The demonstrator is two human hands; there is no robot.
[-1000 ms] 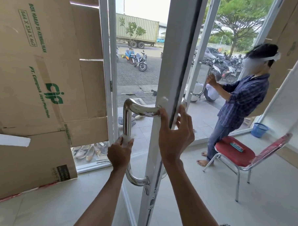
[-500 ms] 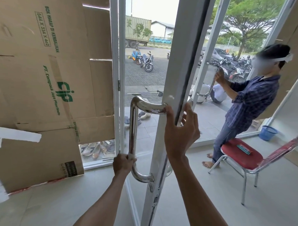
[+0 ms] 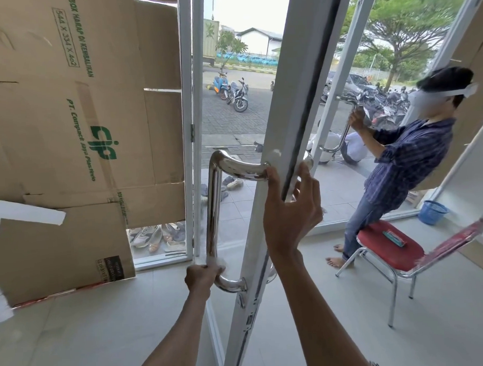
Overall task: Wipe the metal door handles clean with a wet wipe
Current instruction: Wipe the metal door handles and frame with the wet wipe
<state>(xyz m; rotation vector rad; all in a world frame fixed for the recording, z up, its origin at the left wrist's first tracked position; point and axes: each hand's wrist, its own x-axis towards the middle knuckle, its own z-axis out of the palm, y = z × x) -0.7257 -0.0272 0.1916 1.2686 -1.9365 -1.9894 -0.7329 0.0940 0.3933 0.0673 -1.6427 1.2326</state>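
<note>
Door handle (image 3: 213, 211): left grip (image 3: 201, 277) clasps wipe (image 3: 218, 262) round its base, right grip (image 3: 291, 216) clasps door (image 3: 294, 97).

Cardboard sheets (image 3: 66, 121) at left; shoes (image 3: 154, 236) outside beneath; red chair (image 3: 390, 249) right, blue basket (image 3: 432, 212) behind; scooters (image 3: 240, 95) parked outside.

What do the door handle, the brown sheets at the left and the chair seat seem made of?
Door handle: polished metal, probably stainless steel; it mirrors the surroundings.
Brown sheets: matte cardboard, with folds and printed box text.
Chair seat: red padded cover, vinyl or fabric; unclear.
</note>
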